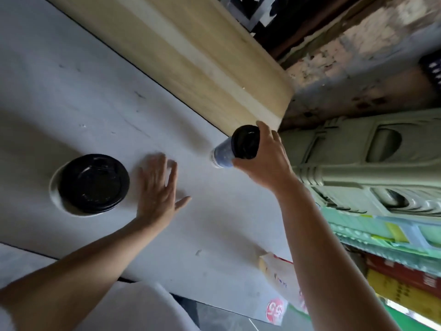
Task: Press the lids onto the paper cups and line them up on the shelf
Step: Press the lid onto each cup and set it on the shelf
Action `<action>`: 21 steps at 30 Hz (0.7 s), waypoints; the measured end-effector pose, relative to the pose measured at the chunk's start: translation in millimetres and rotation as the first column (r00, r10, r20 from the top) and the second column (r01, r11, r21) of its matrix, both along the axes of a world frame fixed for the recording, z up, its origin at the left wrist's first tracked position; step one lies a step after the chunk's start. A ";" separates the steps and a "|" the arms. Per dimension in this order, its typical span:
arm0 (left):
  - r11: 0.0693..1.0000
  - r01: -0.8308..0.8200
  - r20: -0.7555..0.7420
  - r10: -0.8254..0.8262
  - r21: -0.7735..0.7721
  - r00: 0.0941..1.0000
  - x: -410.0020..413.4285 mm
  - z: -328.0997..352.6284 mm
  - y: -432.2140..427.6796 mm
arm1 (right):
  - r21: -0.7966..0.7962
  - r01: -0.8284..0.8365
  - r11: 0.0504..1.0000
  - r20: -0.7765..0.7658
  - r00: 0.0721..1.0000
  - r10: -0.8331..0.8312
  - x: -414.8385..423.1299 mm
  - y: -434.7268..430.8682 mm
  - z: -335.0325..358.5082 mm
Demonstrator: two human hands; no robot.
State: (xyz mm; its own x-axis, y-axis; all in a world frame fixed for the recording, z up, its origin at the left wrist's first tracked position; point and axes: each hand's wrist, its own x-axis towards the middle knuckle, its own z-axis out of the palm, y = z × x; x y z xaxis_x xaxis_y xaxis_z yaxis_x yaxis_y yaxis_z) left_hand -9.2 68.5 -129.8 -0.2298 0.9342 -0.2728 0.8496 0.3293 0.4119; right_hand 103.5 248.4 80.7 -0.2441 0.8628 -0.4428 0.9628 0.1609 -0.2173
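Paper cup (222, 156): our right hand (267, 158) curls round lid (245, 142) rim, likely for carrying to shelf (191, 56); left hand (157, 189) spread flat, empty, perhaps bracing.

Table (71, 91): lid stack (93, 183) at 9 o'clock of left hand (158, 187); cup (222, 154) in right hand (267, 158) at 2 o'clock, beside shelf (191, 56) end; crates (370, 168) at 3 o'clock.

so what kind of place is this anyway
Likely a small shop's storeroom or back work area, though that's a guess: stacked plastic crates and coloured cartons crowd the right side, and takeaway lids sit stacked on a white table.
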 end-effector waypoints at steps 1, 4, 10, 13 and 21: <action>1.000 -0.019 -0.013 0.020 0.015 1.000 4.7 -4.5 -0.3 | 0.024 -0.013 1.000 0.000 1.000 0.013 0.4 10.4 2.3; 0.995 -0.078 -0.081 0.082 0.055 0.993 12.4 -11.2 0.7 | 0.089 -0.064 0.994 -0.025 0.997 0.067 2.8 39.0 8.5; 0.965 -0.207 -0.195 0.237 0.163 0.952 25.9 -10.2 10.3 | 0.160 -0.182 0.970 -0.066 0.979 0.194 8.3 82.2 3.8; 0.949 -0.248 -0.212 0.287 0.193 0.934 30.2 -10.7 11.0 | 0.182 -0.241 0.953 -0.041 0.967 0.253 10.5 96.2 -3.8; 0.927 -0.275 -0.240 0.337 0.256 0.910 28.1 -11.0 13.6 | 0.142 -0.268 0.953 0.002 0.963 0.270 5.3 125.2 -20.8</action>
